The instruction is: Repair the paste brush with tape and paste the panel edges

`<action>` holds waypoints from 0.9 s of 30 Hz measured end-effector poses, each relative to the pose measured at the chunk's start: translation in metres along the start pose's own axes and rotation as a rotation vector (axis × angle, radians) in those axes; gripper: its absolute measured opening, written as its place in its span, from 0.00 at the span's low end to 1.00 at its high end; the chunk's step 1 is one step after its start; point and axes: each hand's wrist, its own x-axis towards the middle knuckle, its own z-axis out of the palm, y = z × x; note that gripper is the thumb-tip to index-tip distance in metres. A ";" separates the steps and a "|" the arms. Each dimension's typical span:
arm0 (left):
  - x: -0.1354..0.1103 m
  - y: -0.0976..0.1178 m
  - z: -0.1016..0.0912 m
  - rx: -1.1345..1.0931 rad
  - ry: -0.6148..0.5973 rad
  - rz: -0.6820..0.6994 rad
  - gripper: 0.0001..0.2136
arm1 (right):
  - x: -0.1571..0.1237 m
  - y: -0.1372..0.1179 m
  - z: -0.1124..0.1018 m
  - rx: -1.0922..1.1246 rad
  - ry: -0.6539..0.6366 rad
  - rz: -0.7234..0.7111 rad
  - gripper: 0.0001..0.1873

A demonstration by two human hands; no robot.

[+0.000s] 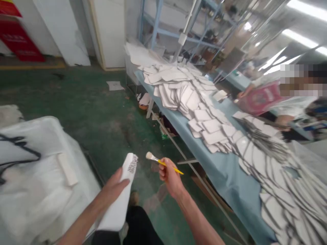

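My left hand point(114, 187) is closed around a stack of white flat pieces point(116, 211), its far end tilted up and showing dark uneven layered edges. In my right hand point(170, 175) is a paintbrush point(162, 163) with a yellow handle, pinched between thumb and fingers. Its pale bristles point left toward the far end of the stack, with a small gap between them. The lower end of the stack lies over my dark-clothed lap.
To the right runs a long table with a blue cover point(217, 170), bearing many overlapping white pieces point(212, 126). A large white bag point(51, 149) stands at left. Across the table is another person point(268, 95) in a pink apron. A paper sheet point(114, 85) lies on the green floor.
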 end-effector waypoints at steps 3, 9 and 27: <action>-0.009 0.020 0.010 -0.002 -0.050 -0.013 0.25 | -0.004 0.008 -0.001 0.003 -0.023 -0.019 0.24; -0.019 0.021 0.015 -0.010 -0.062 -0.029 0.23 | -0.006 0.022 0.010 -0.134 -0.105 -0.108 0.19; -0.041 -0.005 0.002 -0.025 -0.074 -0.051 0.20 | -0.028 0.027 0.012 -0.603 -0.509 -0.394 0.09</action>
